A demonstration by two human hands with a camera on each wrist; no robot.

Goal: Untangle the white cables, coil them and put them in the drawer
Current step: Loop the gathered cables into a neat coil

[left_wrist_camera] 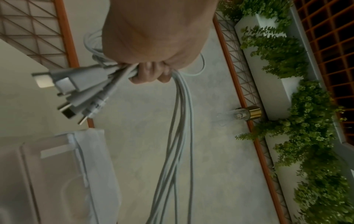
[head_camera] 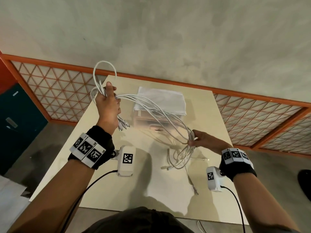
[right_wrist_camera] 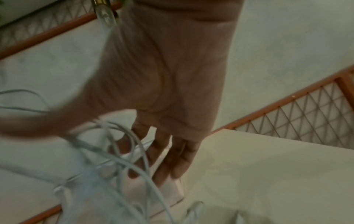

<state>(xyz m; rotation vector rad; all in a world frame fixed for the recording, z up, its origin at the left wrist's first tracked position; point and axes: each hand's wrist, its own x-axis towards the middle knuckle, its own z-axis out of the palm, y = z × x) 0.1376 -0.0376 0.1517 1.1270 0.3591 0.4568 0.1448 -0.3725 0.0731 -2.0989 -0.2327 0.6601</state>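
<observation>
Cables (head_camera: 151, 106), white, thin and smooth-sheathed, span in long arcs between both raised hands above the table (head_camera: 107, 190). Left hand (head_camera: 107, 106), at 10 o'clock, has its fingers (left_wrist_camera: 151, 72) curled tight round one gathered end of the bundle; flat metal-tipped connectors (left_wrist_camera: 69, 89) fan out below the fist and a closed loop rises above it. Right hand (head_camera: 202, 139), at 3 o'clock, pinches the strands at its fingertips while the remaining fingers (right_wrist_camera: 180, 159) lie straight and pressed together. Loose ends (head_camera: 178, 162) trail onto the glossy cream tabletop at 5 o'clock. Drawer unit (head_camera: 151, 121), translucent plastic, stands at 12 o'clock under a folded white cloth (head_camera: 161, 100). Wristbands (head_camera: 87, 147) carry black-and-white square markers; no legible text.
</observation>
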